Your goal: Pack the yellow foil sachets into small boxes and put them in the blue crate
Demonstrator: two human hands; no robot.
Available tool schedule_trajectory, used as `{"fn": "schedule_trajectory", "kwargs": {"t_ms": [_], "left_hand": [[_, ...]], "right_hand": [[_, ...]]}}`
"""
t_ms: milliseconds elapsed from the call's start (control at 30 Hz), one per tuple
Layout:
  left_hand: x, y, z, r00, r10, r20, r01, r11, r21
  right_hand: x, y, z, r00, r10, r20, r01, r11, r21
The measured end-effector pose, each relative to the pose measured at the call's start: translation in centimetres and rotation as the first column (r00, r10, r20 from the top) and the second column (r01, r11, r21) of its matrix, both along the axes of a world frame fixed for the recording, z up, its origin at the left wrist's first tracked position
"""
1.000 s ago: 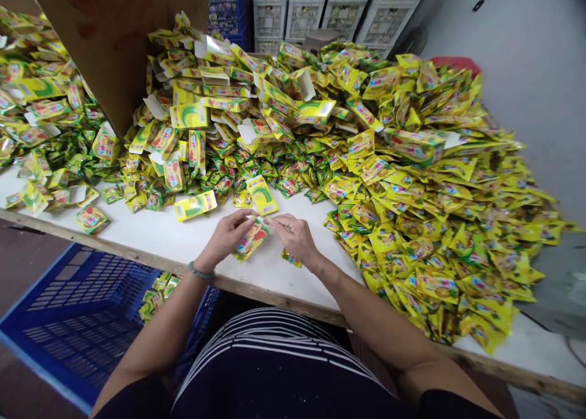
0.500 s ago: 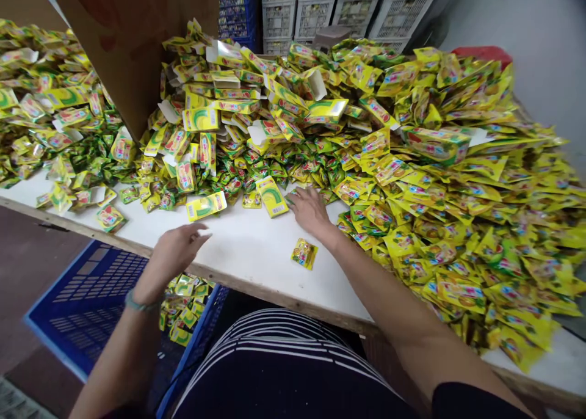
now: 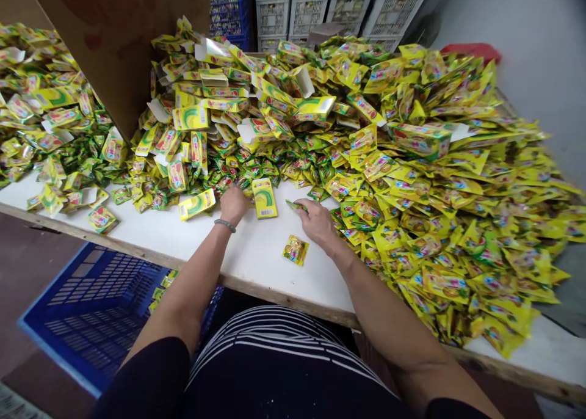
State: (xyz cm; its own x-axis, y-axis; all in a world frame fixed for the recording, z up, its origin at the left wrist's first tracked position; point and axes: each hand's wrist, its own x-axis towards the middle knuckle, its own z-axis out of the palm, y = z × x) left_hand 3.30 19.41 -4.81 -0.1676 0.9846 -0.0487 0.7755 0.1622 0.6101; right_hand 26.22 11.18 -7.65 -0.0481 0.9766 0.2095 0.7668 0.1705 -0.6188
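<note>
My right hand (image 3: 319,225) pinches a small green sachet (image 3: 297,206) between thumb and fingers, just above the white tabletop. My left hand (image 3: 234,205) reaches to the front edge of the heap of green sachets (image 3: 315,164); its fingers are mostly hidden, and I cannot see what they touch. Between the hands lies a yellow box (image 3: 264,199) with a green curve and a barcode. Nearer to me, a single yellow sachet (image 3: 295,250) rests flat on the table. Left of my left hand lies another yellow box (image 3: 196,204), its end flap up.
Yellow pouches (image 3: 430,223) are heaped high on the right. Small open boxes (image 3: 220,89) pile up at the back beside a brown cardboard panel (image 3: 101,46). A blue crate (image 3: 86,309) stands below the table's front edge at left. White crates (image 3: 311,16) are stacked behind.
My left hand has moved right and forward, from the table's front edge to the green heap. My right hand has drawn back slightly from the heap, with a green sachet now visible in its fingers.
</note>
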Motion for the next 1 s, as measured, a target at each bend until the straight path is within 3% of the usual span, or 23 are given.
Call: {"fn": "schedule_trajectory", "kwargs": {"t_ms": [67, 167, 333, 500, 667, 833, 1000], "left_hand": [[-0.9, -0.3, -0.2, 0.989, 0.089, 0.116, -0.087, 0.996, -0.024], [-2.6, -1.8, -0.6, 0.96, 0.101, 0.26, -0.106, 0.994, 0.007], [-4.0, -5.2, -0.5, 0.804, 0.034, 0.593, -0.119, 0.987, 0.104], [-1.6, -7.2, 1.1, 0.718, -0.054, 0.694, -0.046, 0.991, 0.124], [0.3, -7.3, 2.1, 0.632, -0.071, 0.772, 0.038, 0.997, 0.06], [1.3, -7.3, 2.0, 0.501, -0.032, 0.865, 0.047, 0.999, 0.01], [2.7, -8.5, 1.4, 0.389, -0.026, 0.921, 0.113, 0.993, -0.02]], "right_hand": [[0.7, 0.2, 0.0, 0.981, -0.123, -0.147, 0.116, 0.992, -0.051], [1.4, 0.2, 0.3, 0.924, -0.164, -0.345, 0.127, 0.984, -0.126], [0.2, -0.5, 1.0, 0.769, -0.117, -0.628, -0.04, 0.972, -0.231], [-1.8, -1.4, 1.7, 0.613, -0.038, -0.789, -0.272, 0.928, -0.256], [-1.5, -2.0, 2.7, 0.72, -0.005, -0.694, -0.205, 0.954, -0.22], [-1.9, -2.2, 3.3, 0.66, -0.016, -0.751, -0.257, 0.935, -0.246], [-2.6, -2.3, 3.2, 0.727, -0.057, -0.684, -0.186, 0.943, -0.276]]}}
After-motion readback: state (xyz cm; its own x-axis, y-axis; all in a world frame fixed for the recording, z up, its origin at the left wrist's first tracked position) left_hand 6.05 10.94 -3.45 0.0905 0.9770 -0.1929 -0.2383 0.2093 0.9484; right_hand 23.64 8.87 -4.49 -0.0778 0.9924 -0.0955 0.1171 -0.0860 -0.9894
